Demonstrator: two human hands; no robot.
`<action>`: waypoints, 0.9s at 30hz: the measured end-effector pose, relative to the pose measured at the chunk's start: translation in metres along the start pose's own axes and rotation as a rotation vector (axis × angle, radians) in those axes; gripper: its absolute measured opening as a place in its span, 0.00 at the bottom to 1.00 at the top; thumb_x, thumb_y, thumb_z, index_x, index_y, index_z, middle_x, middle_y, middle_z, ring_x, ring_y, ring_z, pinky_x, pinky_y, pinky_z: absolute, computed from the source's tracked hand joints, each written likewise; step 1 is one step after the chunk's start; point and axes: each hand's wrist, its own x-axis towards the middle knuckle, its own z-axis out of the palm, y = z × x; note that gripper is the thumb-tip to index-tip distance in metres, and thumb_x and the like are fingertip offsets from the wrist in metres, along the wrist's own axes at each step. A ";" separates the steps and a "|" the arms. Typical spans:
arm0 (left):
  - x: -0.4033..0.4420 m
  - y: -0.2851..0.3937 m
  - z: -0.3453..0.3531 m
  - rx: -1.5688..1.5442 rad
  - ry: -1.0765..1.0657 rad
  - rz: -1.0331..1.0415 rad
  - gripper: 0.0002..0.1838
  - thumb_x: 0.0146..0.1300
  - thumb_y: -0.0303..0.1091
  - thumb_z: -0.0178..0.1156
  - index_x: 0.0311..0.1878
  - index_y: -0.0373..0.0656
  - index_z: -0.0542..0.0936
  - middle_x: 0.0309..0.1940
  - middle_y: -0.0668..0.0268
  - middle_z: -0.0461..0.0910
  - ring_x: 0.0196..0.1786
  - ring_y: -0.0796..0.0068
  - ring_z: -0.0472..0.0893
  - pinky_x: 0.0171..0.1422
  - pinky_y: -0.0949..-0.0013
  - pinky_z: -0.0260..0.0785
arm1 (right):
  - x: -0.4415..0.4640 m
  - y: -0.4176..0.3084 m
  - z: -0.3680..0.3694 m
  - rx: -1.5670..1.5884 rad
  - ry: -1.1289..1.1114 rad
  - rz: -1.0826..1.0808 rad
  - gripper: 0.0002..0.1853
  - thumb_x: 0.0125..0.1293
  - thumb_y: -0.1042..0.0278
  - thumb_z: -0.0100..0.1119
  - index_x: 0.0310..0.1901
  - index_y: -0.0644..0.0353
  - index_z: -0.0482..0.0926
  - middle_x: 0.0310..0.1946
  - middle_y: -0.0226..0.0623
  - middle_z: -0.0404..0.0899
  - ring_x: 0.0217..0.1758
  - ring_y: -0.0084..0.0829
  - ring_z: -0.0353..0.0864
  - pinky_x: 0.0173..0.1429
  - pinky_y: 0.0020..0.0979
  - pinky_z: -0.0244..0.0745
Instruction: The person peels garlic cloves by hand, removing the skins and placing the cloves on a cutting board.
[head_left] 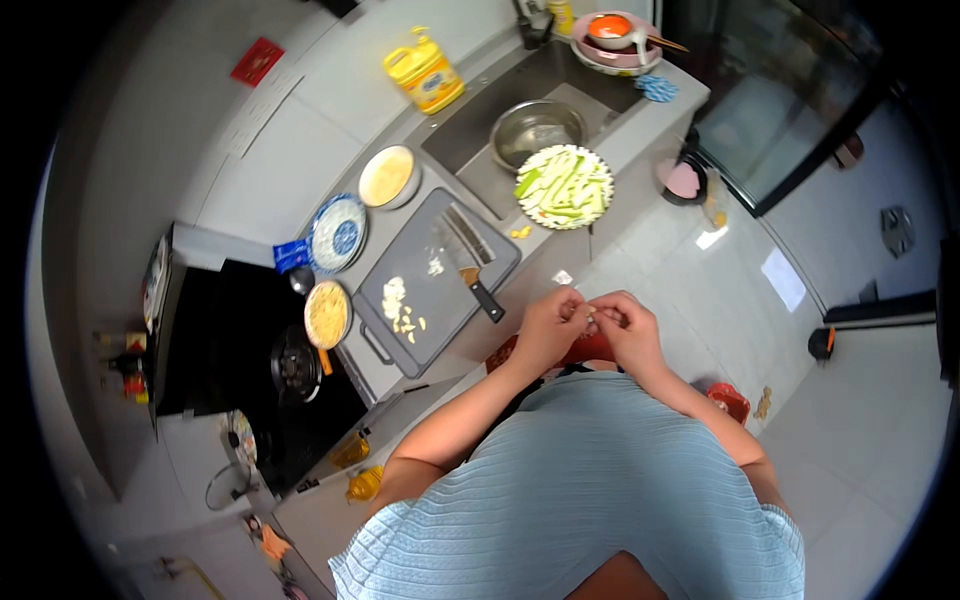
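My left hand (555, 325) and my right hand (628, 330) meet in front of my body, their fingertips pinched together on a small pale piece (590, 318) that looks like a garlic clove; the fingers cover most of it. Something red (592, 348) lies below them, partly hidden. To the left, a grey cutting board (440, 330) rests on the counter. On it are crushed garlic (393, 298), several peeled cloves (407, 326) and a cleaver (470, 260) with a black handle, its blade pointing away from me.
A plate of sliced green vegetable (565, 188) stands at the counter edge beside the sink (470, 140), which holds a metal basin (538, 130). Bowls (388, 177), blue-patterned plates (338, 235) and a yellow detergent bottle (425, 75) line the back. A black stove (250, 350) is on the left.
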 end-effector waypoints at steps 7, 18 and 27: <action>-0.002 0.004 -0.004 0.087 0.014 0.065 0.03 0.62 0.26 0.54 0.35 0.35 0.73 0.24 0.66 0.77 0.28 0.82 0.78 0.31 0.77 0.70 | 0.001 -0.011 0.004 0.010 -0.008 0.172 0.05 0.64 0.78 0.55 0.41 0.66 0.76 0.28 0.31 0.79 0.32 0.20 0.80 0.38 0.20 0.76; -0.001 -0.007 -0.008 -0.077 0.031 -0.074 0.07 0.66 0.30 0.51 0.42 0.37 0.73 0.29 0.66 0.79 0.27 0.83 0.75 0.31 0.77 0.68 | 0.005 -0.003 -0.001 0.154 -0.006 0.209 0.04 0.64 0.76 0.55 0.39 0.66 0.75 0.28 0.33 0.79 0.29 0.20 0.78 0.36 0.21 0.74; 0.000 -0.011 -0.006 0.002 -0.035 -0.067 0.08 0.63 0.28 0.57 0.43 0.36 0.78 0.27 0.69 0.79 0.28 0.84 0.77 0.33 0.80 0.70 | 0.003 -0.002 -0.003 0.208 0.035 0.176 0.04 0.63 0.76 0.57 0.37 0.65 0.73 0.27 0.33 0.79 0.28 0.20 0.79 0.33 0.19 0.74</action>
